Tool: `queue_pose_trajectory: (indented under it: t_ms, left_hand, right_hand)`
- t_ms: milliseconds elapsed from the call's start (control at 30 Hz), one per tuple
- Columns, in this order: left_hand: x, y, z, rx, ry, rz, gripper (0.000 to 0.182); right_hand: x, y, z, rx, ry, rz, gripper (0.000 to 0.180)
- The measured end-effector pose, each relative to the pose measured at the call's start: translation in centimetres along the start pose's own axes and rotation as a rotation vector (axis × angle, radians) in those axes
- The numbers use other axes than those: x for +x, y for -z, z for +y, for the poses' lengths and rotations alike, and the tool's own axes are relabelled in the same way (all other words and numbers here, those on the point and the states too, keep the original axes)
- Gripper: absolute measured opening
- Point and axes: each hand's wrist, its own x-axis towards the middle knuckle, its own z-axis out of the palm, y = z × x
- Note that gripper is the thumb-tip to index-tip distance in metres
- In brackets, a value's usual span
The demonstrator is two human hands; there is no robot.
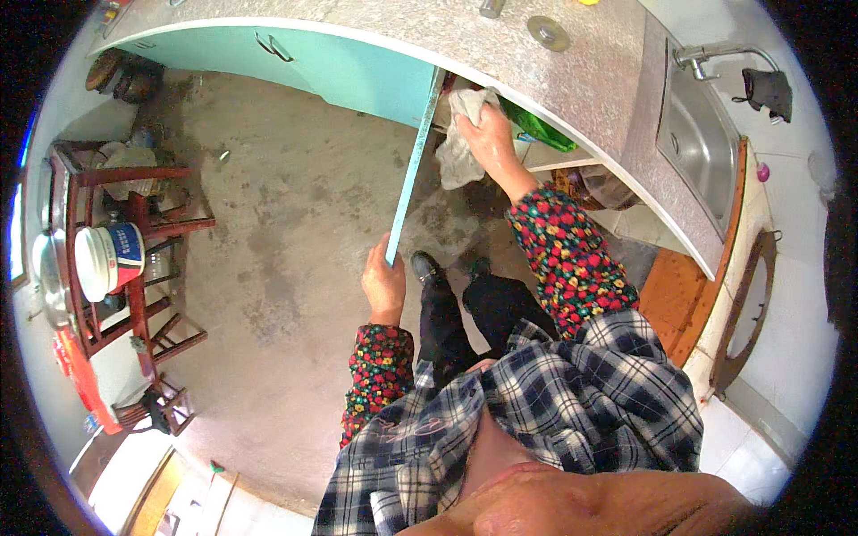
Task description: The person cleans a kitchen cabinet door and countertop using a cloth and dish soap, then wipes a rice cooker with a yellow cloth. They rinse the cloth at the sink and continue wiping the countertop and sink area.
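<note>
My left hand [385,280] grips the outer edge of an open light-blue cabinet door [414,164], seen nearly edge-on. A crumpled pale grey cloth [461,151] hangs from my right hand [491,142], which is at the cabinet opening under the countertop. The fingers of that hand are partly hidden by the cloth. Behind and beside it, a green plastic bag [539,126] lies inside the cabinet, above a pale shelf board [560,159]. Closed light-blue cabinet doors [322,70] with a dark handle [273,47] run off to the left of the open one.
Above the opening runs a speckled countertop [576,80] bearing a round metal disc [548,33]. A steel sink [700,144] with a faucet [700,59] is at the right. Dark wooden stools [144,231] and a white bucket [100,258] stand at the left, on the concrete floor's far side.
</note>
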Motion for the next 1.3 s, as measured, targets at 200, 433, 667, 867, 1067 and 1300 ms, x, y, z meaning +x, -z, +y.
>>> queue_pose_trajectory:
  t_ms: [200, 433, 667, 867, 1067, 1300]
  left_hand:
    - [0.1, 1.5, 0.7, -0.015, -0.019, 0.006, 0.045]
    - [-0.3, 2.9, 1.6, -0.086, 0.001, 0.074, 0.04]
    - [-1.0, 4.2, 1.4, -0.062, 0.005, 0.039, 0.038]
    - [-1.1, 4.6, 1.3, -0.08, 0.062, 0.065, 0.033]
    - [-1.1, 5.0, 1.1, -0.067, 0.048, 0.051, 0.034]
    - [-1.2, 4.9, 1.4, -0.034, 0.056, 0.026, 0.036]
  right_hand:
    - [4.0, -3.6, 1.6, -0.321, 0.364, 0.081, 0.025]
    - [-0.5, -3.7, 0.7, -0.442, 0.456, -0.05, 0.035]
    - [2.9, -4.3, 1.0, -0.465, 0.46, 0.067, 0.023]
    - [-2.5, -4.3, -0.7, -0.297, 0.554, -0.083, 0.036]
    - [1.9, -4.7, 0.6, -0.598, 0.238, -0.259, 0.038]
    - [-1.8, -5.5, -0.5, -0.402, 0.715, 0.025, 0.042]
